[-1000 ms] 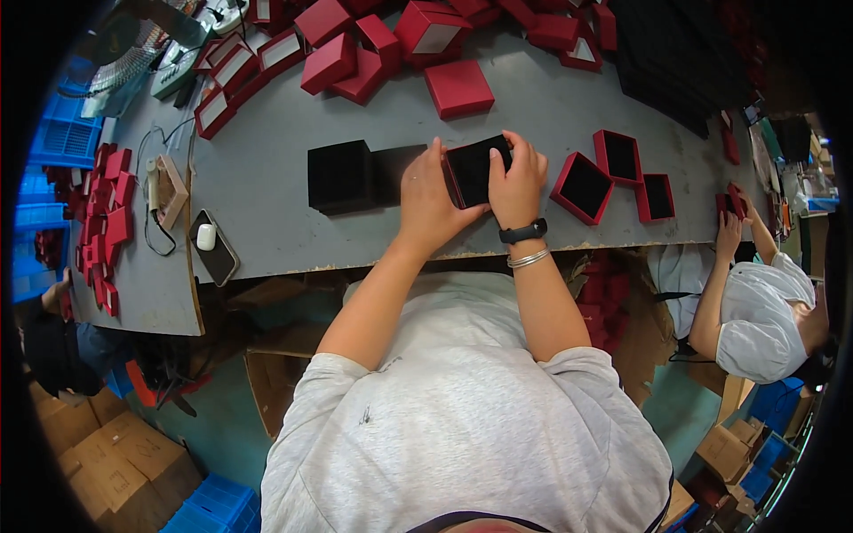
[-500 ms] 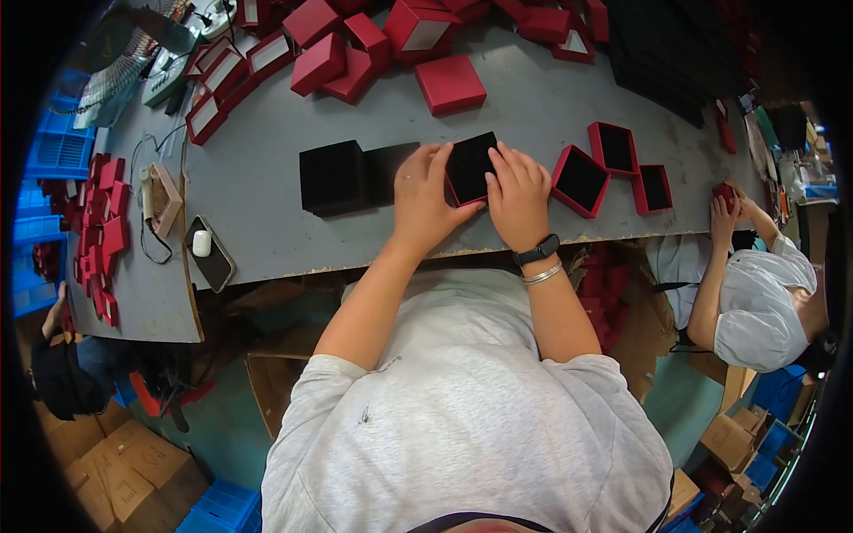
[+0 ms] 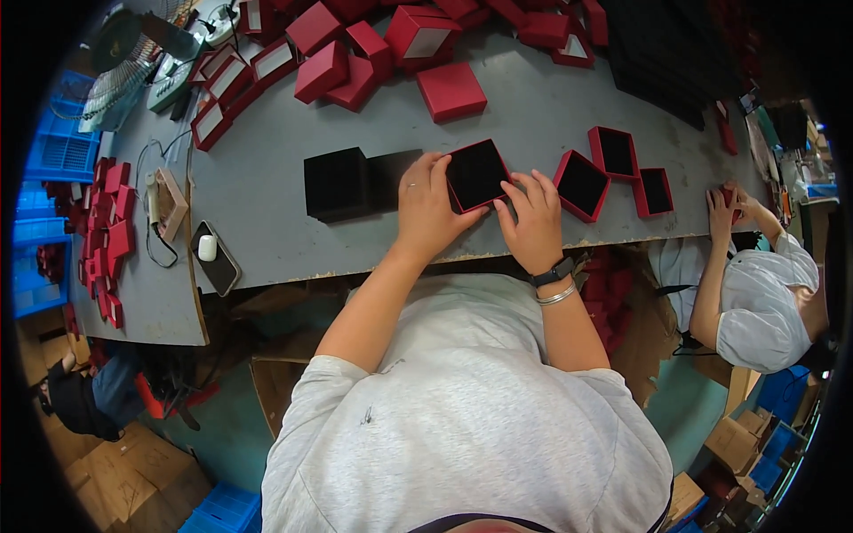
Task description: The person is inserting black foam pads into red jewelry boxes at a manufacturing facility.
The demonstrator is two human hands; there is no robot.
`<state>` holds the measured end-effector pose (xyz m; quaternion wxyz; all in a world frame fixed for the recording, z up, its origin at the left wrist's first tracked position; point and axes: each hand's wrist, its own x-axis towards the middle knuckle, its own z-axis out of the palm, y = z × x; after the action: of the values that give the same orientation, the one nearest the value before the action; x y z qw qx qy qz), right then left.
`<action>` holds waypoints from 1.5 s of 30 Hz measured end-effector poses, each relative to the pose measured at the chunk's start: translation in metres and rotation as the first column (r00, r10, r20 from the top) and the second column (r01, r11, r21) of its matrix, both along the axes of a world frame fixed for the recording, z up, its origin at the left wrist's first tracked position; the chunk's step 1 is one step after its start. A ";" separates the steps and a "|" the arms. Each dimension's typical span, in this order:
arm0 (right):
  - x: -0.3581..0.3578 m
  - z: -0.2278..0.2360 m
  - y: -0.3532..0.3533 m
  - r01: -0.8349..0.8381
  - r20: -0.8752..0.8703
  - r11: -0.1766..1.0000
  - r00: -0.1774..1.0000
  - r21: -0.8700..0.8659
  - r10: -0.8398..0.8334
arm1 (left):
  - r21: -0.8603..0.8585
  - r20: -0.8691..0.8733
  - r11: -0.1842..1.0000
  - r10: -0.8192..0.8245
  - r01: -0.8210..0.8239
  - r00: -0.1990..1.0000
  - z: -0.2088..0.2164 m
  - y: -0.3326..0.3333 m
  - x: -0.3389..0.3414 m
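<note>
In front of me a small red box (image 3: 478, 176) with a black pad inside lies tilted on the grey table. My left hand (image 3: 428, 206) is closed round its left side, thumb along the near edge. At its near right corner my right hand (image 3: 535, 224) has thumb and fingers on the rim. The black pad fills the box up to just below its red edges. Directly left of my left hand stands a stack of black pads (image 3: 336, 185), with another black piece (image 3: 391, 178) against it, partly behind my fingers.
Three red boxes with black inserts, one of them nearest (image 3: 582, 186), sit to the right. A closed red box (image 3: 451, 91) lies beyond my hands, before a heap of boxes. Left are a phone (image 3: 216, 264) with a white case on it. A co-worker (image 3: 762, 298) sits right.
The black pad, which stood up at an angle in the box, now lies flat inside it. My right hand has moved down and right, from the pad to the box's rim.
</note>
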<state>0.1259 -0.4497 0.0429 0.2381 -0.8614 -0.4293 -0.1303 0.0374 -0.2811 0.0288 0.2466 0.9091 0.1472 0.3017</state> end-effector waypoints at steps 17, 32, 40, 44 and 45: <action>0.009 0.015 0.000 -0.236 -0.054 0.972 0.971 -0.015 0.235 | 0.050 -0.162 0.994 -0.086 0.095 0.983 0.004 0.004 -0.010; 0.054 0.038 0.027 0.066 -0.235 0.969 0.972 0.237 -0.009 | 0.039 -0.229 0.977 0.213 -0.209 0.950 0.038 0.108 -0.078; 0.081 -0.007 0.166 0.146 -0.139 0.983 0.977 -0.111 -0.161 | 0.015 -0.219 0.960 0.277 -0.280 0.936 0.026 0.097 -0.069; 0.082 -0.005 0.150 0.138 -0.415 0.983 0.907 0.121 -0.076 | 0.000 -0.188 0.964 0.262 -0.267 0.947 0.019 0.098 -0.067; 0.080 -0.005 0.141 0.169 -0.587 0.931 0.807 0.325 0.059 | 0.013 -0.141 0.961 0.274 -0.275 0.951 0.015 0.098 -0.066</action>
<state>0.2055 -0.3090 0.0378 0.5092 -0.8126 -0.2775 0.0587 -0.0287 -0.1833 0.0438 0.1944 0.8980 0.2903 0.2674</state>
